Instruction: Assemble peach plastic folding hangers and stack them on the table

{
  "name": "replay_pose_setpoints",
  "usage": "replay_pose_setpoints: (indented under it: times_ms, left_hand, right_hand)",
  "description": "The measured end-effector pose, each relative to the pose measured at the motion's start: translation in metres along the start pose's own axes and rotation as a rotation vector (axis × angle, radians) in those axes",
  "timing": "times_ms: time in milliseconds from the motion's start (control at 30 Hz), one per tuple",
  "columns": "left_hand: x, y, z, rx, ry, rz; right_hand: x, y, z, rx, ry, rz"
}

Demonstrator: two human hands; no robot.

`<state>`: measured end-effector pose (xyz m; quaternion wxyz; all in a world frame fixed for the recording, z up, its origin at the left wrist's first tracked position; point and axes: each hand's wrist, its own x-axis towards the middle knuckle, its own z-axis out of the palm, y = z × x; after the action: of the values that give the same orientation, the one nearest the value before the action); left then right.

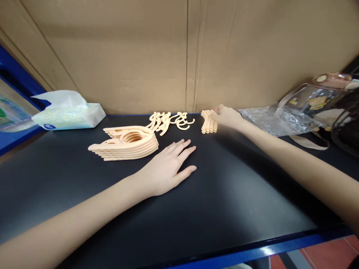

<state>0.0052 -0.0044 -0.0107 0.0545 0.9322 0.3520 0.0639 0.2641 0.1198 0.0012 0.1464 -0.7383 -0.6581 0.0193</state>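
Observation:
My left hand [168, 166] lies flat and palm down on the black tabletop [224, 201], fingers spread, just right of a stack of peach plastic hanger bodies [127, 144]. My right hand [227, 116] reaches to the back of the table and touches a small bundle of peach curved pieces [209, 121]; whether its fingers grip them I cannot tell. Between the stack and the bundle lie several loose peach hooks [171, 121].
A tissue pack [68, 114] sits at the back left. Crumpled clear plastic [273, 119] and a transparent bag with a strap [316, 101] lie at the back right. A cardboard wall [179, 52] closes the back. The table's blue front edge [252, 254] runs below.

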Motion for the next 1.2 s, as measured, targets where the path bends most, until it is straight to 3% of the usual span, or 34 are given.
replay_pose_setpoints:
  times_ms: [567, 900, 1200]
  left_hand:
    - [-0.001, 0.001, -0.001, 0.012, -0.022, -0.010]
    - [0.000, 0.001, -0.001, 0.021, -0.019, -0.009]
    - [-0.001, 0.000, 0.000, -0.003, 0.004, -0.001]
  right_hand:
    - [-0.001, 0.029, -0.006, 0.027, 0.028, 0.036]
    - [-0.004, 0.011, -0.003, 0.227, 0.004, 0.004]
    - [0.001, 0.018, -0.002, 0.224, 0.175, 0.018]
